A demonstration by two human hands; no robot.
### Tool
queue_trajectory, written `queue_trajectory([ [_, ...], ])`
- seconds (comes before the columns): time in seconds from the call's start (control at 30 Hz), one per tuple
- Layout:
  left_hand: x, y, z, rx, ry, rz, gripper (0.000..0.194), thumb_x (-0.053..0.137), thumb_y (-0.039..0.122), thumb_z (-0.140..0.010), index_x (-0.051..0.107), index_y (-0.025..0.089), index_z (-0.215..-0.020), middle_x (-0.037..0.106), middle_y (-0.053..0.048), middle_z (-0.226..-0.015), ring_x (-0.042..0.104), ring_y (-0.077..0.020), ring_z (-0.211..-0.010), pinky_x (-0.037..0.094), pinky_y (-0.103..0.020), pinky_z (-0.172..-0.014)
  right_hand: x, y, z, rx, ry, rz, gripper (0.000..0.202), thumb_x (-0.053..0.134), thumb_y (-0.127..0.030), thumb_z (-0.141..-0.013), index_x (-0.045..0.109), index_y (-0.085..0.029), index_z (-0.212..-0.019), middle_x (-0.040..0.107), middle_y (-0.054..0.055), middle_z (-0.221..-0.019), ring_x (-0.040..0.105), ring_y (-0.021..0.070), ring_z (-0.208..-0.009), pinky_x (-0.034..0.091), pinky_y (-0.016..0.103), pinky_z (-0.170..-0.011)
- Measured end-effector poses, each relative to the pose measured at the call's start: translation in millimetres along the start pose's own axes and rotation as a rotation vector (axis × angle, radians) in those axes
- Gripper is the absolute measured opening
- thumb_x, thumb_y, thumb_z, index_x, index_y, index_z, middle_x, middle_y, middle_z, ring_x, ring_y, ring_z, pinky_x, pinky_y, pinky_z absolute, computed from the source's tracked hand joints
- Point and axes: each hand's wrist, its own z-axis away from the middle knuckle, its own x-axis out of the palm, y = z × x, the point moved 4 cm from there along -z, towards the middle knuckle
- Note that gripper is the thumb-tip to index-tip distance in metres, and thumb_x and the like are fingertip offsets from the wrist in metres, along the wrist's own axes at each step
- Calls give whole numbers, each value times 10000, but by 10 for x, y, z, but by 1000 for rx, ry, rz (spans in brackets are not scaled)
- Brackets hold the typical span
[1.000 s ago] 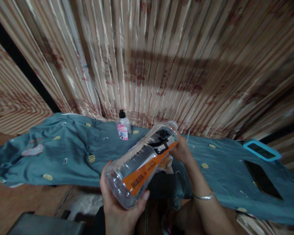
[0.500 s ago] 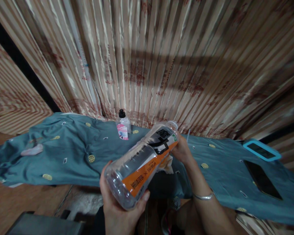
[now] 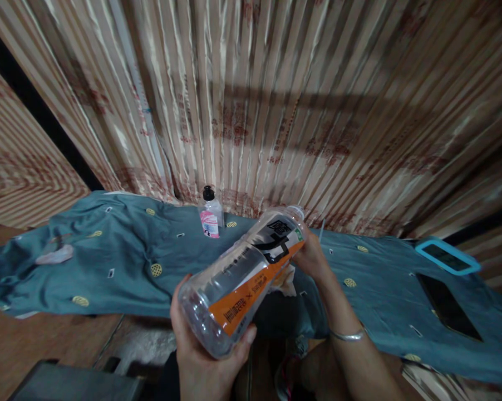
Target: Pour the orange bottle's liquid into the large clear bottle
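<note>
A large clear plastic bottle (image 3: pixel 242 278) with an orange, black and white label is held tilted, its neck pointing up and right. My left hand (image 3: pixel 207 345) is wrapped round its base, thumb on the near side. Near the neck, my right hand (image 3: pixel 311 253) grips the far side of the bottle; its fingers are mostly hidden behind the plastic. Under the bottle, a crumpled whitish piece (image 3: pixel 285 281), perhaps tissue or cloth, lies on the teal cloth. Behind stands a small clear bottle (image 3: pixel 210 217) with a black cap and pink label.
A teal patterned cloth (image 3: pixel 129 239) covers the long surface. On the right lie a dark phone (image 3: pixel 448 306) and a blue-framed device (image 3: pixel 447 256). A pale limp item (image 3: pixel 55 255) rests at left. Pleated curtain (image 3: pixel 251 111) hangs behind; a grey stool-like object (image 3: pixel 75 383) stands lower left.
</note>
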Motion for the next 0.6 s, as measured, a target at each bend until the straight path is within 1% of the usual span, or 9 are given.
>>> queue_trajectory([
  [0.1,-2,-6,1,-7,-8,0,1082,1022,366,-531,510,172,-1465,674,-179,-1378,739,-294,-1177,634,-298,-921,-7,-16,-3,4,0,2,382,717,-365,-809,675,-225,-1162,805,113,-1145,777,323,-987,635,434,-863],
  [0.23,-19,-11,-3,32,-5,-32,1072,1021,374,-537,520,162,-1460,669,-179,-1384,732,-297,-1197,627,-307,-945,-12,-28,-9,-10,-1,-1,401,720,-376,-807,673,-233,-1179,809,106,-1154,777,322,-999,637,440,-869],
  [0.4,-28,-48,-6,12,-16,-19,1083,1032,382,-528,512,180,-1456,658,-202,-1402,716,-356,-1227,656,-384,-916,-10,-26,-9,-5,-6,8,387,714,-382,-819,664,-227,-1170,810,103,-1136,776,309,-966,633,424,-850],
  [0.53,-16,-45,-1,2,-13,6,1061,1026,340,-532,521,188,-1452,683,-183,-1361,758,-302,-1131,648,-329,-893,-11,-23,-7,7,-6,21,368,711,-385,-816,674,-214,-1139,812,114,-1087,778,316,-938,635,431,-842],
  [0.6,-14,-35,-1,12,-4,-1,1048,1020,344,-540,527,184,-1450,687,-180,-1359,757,-291,-1138,637,-313,-907,-8,-14,-6,7,-5,17,369,702,-370,-814,676,-217,-1149,812,108,-1087,778,312,-936,637,431,-841],
])
